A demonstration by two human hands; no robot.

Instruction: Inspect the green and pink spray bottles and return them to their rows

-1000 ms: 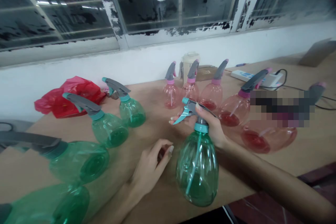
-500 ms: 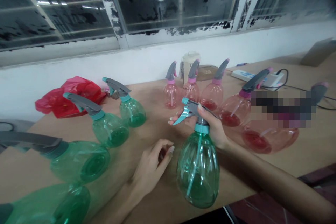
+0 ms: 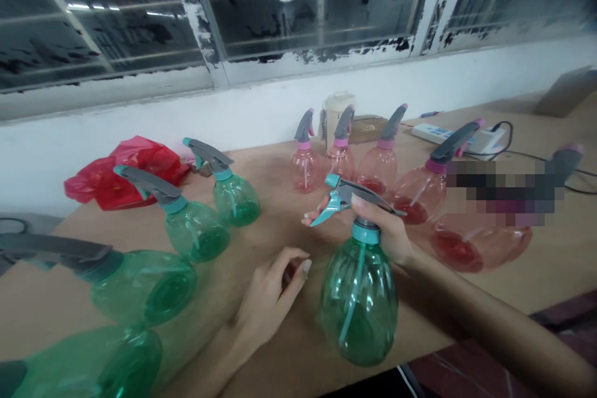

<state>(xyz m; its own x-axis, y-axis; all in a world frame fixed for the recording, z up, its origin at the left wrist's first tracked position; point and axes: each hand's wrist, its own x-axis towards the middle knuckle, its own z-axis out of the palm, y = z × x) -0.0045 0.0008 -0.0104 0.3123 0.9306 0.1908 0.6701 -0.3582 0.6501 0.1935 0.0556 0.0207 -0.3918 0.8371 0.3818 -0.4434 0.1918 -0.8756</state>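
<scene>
A green spray bottle (image 3: 360, 305) with a grey and turquoise trigger head is in front of me. My right hand (image 3: 380, 221) grips it around the neck and head, thumb on the near side and fingertips behind the turquoise trigger. The bottle is roughly upright and tilts slightly. To its left, my left hand (image 3: 275, 286) rests on the table, fingers curled in and thumb close to the index fingertip, with nothing visible in it. Further left stand several other green spray bottles (image 3: 198, 230). On the right is a row of pink spray bottles (image 3: 417, 189) with grey and pink heads.
A red plastic bag (image 3: 124, 171) lies at the back left. Behind the pink bottles are a beige lidded container (image 3: 339, 106) and a white power strip (image 3: 459, 137) with a black cable. The wooden table (image 3: 275, 217) meets a white wall below windows.
The spray bottle in my right hand has shifted slightly to the right, and its head has turned a little. My left hand stays in place.
</scene>
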